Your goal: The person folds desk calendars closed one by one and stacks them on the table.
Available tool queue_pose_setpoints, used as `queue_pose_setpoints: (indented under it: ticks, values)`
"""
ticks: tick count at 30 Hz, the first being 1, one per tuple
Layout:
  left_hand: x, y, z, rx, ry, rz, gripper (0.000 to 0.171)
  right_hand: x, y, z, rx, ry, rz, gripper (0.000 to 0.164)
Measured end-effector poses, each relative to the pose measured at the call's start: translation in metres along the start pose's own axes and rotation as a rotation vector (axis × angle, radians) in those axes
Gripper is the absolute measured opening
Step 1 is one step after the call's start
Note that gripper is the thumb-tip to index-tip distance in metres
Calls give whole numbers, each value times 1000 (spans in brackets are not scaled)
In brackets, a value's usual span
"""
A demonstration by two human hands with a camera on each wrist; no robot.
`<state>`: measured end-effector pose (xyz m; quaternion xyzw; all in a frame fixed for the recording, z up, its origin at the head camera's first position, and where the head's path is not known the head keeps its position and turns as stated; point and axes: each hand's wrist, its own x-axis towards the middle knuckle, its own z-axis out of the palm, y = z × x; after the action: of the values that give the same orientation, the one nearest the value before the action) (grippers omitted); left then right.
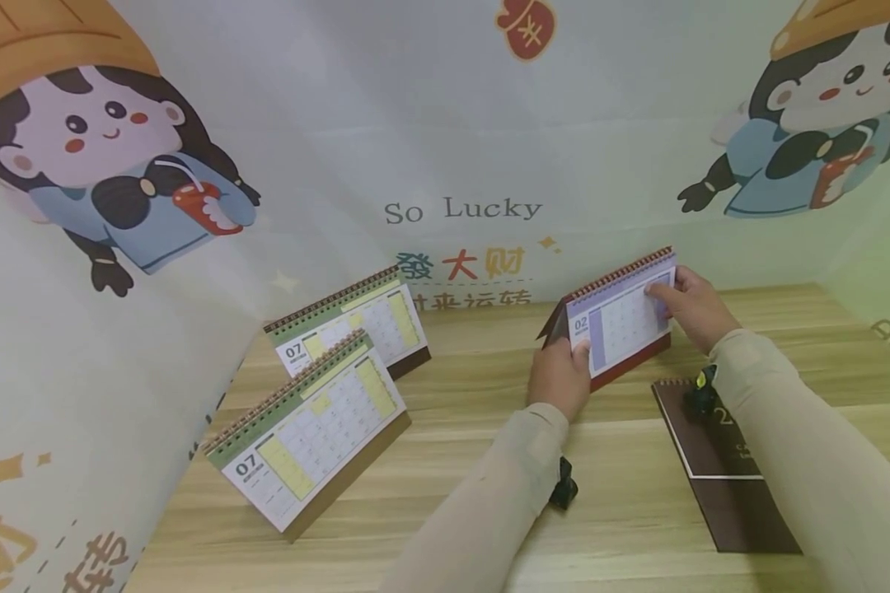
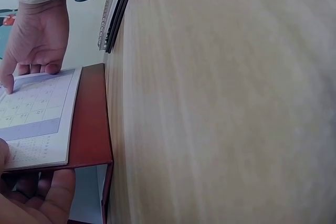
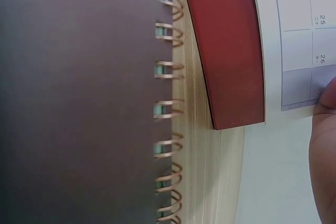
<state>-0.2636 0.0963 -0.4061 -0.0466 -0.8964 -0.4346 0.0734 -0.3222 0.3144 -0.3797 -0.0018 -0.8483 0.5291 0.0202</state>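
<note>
Steady the purple calendar (image 1: 626,321) on the far right part of the table (image 1: 475,371), gripped at its left end by the left hand (image 1: 559,379) and its right end by the right hand (image 1: 700,309), pressing lightly and evenly so as not to crease the pages (image 2: 39,103).

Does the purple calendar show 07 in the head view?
No, the purple calendar reads 02, while the nearer green calendar and the farther green calendar read 07.
</note>
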Motion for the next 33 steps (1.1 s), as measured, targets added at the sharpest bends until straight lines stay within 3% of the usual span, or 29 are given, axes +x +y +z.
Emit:
queue_pose_setpoints:
  ticks: [7,16,33]
  values:
    - [-2,1,-1,3,6,-8,31,-1,-2,1,-1,-6,1,62]
    - [-3,-2,-3,-2,22,48,31,3,1,2,0,-22,11,62]
    - [-4,-1,1,37,3,1,35,2,1,1,-20,-25,8,64]
